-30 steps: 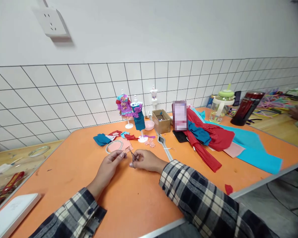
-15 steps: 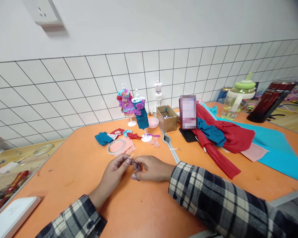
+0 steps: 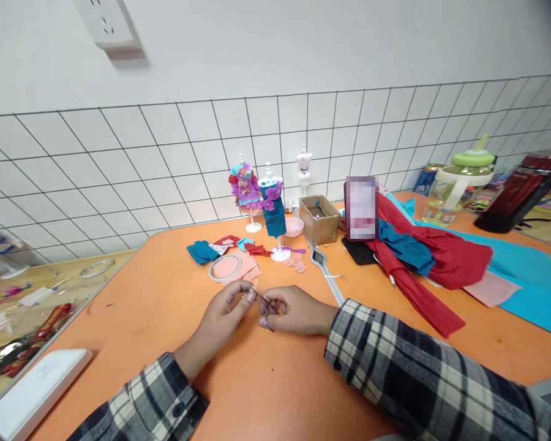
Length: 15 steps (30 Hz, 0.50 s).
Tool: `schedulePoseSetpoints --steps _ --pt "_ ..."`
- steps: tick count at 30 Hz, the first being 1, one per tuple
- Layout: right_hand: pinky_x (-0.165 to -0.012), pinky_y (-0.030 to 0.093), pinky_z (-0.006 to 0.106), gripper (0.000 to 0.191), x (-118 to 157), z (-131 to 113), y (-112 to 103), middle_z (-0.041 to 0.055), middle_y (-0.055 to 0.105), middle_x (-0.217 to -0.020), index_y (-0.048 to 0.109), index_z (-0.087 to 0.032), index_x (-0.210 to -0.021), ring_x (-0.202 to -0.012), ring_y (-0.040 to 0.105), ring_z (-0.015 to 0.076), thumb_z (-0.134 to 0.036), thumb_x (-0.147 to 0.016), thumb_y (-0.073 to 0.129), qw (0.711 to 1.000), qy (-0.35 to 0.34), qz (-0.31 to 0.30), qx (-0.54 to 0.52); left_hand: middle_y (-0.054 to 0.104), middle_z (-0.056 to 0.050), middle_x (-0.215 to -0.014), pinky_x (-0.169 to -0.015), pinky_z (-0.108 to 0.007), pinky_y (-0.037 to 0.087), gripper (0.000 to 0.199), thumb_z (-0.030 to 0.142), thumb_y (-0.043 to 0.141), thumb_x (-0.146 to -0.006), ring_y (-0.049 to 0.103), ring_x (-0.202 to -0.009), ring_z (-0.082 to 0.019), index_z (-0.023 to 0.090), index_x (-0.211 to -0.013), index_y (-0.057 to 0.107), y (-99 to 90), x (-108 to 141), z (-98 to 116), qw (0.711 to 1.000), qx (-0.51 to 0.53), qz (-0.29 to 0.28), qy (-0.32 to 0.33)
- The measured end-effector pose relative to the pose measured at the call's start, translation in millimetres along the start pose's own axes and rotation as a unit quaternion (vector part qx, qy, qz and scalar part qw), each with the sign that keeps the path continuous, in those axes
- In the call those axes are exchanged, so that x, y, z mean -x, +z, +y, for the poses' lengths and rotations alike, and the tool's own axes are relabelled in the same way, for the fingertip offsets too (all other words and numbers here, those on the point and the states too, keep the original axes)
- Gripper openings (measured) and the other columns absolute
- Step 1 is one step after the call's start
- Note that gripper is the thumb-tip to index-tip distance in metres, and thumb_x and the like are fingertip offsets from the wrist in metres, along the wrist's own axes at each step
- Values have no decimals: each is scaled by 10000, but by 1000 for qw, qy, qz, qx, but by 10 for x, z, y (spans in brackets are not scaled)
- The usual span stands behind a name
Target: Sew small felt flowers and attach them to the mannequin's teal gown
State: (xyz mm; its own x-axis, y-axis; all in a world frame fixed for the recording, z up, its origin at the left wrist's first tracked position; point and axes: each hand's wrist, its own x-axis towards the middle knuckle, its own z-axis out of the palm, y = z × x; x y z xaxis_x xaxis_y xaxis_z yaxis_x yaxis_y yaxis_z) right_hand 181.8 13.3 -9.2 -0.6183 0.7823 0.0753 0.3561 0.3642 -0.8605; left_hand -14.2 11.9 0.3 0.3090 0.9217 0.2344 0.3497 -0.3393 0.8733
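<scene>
My left hand (image 3: 229,309) pinches a small piece of pink crepe paper (image 3: 256,284) at its fingertips. In my right hand (image 3: 296,310) is a pair of small scissors (image 3: 267,321); one handle loop shows below the fingers, and the tips meet the left fingertips at the paper. Just beyond the hands lie pink paper sheets (image 3: 245,264) with a tape roll (image 3: 224,268) on them, and cut pink paper pieces (image 3: 297,263). A mini dress form in a teal dress (image 3: 274,211) with purple flowers stands behind.
Farther back are a second dress form in a ruffled dress (image 3: 247,190), a bare white form (image 3: 304,164), a pink bowl (image 3: 294,227) and a cardboard box (image 3: 320,220). To the right lie a propped phone (image 3: 362,208), red paper (image 3: 459,254) and bottles; a white power bank (image 3: 39,392) is at left.
The view has turned slightly left, so everything sits farther right in the picture. Both hands stay together, holding the paper and scissors much as before.
</scene>
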Motion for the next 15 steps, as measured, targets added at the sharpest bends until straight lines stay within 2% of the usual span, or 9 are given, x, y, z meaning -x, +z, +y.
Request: schedulePoseSetpoints --steps 4,9,15 --pt "-550 327 207 197 15 -9 -23 -55 564 -694 564 -196 -797 -619 477 86 -374 -781 646 999 -1 16 38 656 -64 -863 -796 -315 456 259 448 591 -822 579 -852 -230 198 -865 645 3 18 -22 999 36 -1 -3" --pt "-570 329 218 233 13 -23 -36 -55 599 -724 591 -209 -836 -640 506 95 -418 -763 662 997 2 7 82 646 -45 -780 -753 -296 451 255 438 599 -810 580 -784 -210 190 -792 651 -3 11 -105 999 38 8 -23" --pt "-619 342 230 268 34 -66 -5 -43 639 -779 592 -217 -856 -690 544 111 -463 -769 657 995 2 3 101 666 -41 -778 -762 -298 455 243 427 619 -792 596 -785 -210 189 -769 658 2 15 -83 998 45 24 -35"
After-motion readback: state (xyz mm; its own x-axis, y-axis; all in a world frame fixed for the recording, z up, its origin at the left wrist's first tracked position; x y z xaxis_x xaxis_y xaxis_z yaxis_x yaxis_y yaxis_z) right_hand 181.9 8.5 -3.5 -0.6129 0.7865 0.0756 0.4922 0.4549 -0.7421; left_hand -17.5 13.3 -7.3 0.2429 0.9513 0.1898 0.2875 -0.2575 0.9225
